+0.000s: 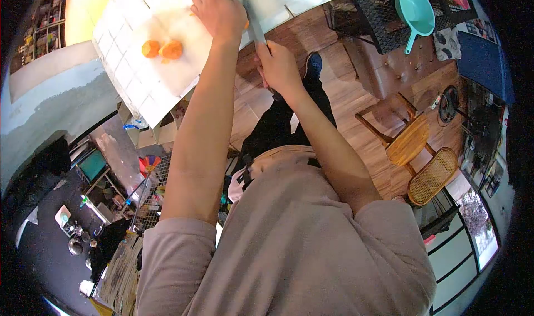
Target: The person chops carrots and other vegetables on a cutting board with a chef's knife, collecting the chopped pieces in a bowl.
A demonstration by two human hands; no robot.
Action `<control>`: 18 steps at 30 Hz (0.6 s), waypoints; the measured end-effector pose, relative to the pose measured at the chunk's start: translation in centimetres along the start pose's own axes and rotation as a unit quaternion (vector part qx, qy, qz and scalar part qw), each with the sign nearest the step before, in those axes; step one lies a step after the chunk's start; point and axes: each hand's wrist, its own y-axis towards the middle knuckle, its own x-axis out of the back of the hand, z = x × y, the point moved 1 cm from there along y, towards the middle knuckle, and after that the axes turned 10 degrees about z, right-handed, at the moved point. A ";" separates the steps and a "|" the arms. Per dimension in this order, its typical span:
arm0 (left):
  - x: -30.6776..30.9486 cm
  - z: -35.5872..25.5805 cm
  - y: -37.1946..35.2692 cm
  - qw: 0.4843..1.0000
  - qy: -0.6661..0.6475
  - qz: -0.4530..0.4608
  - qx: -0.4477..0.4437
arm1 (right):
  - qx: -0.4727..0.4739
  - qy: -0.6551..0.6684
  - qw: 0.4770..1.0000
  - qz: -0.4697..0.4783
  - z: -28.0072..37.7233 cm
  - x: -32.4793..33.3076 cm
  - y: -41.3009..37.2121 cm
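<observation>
Chunks [171, 50] of orange food (carrot, by the look of them) lie on the white work surface [133, 91]. More orange shows by the left hand [216, 7], though I cannot tell whether it grips a piece. The right hand [278, 66] is wrapped around the handle of a knife [253, 22], its blade close beside the left; cutting well calls for tucked fingertips. Beyond stands a wooden chair [409, 143].

Legible text: none. No label, brand, number or sign can be read anywhere in the head view; small items [51, 11] on the upper-left shelves [49, 25] are too blurred for lettering.
</observation>
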 end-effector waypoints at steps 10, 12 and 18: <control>1.9 -1.9 -0.2 0.998 -0.054 0.005 0.024 | -0.055 0.043 0.996 0.047 0.7 0.5 -1.3; 1.8 -1.8 -0.1 0.999 -0.040 0.000 0.021 | -0.035 0.032 0.998 0.033 0.3 0.1 -0.6; 1.9 -1.8 -0.1 0.999 -0.047 0.004 0.024 | 0.013 -0.014 1.000 0.002 -0.9 -0.6 0.8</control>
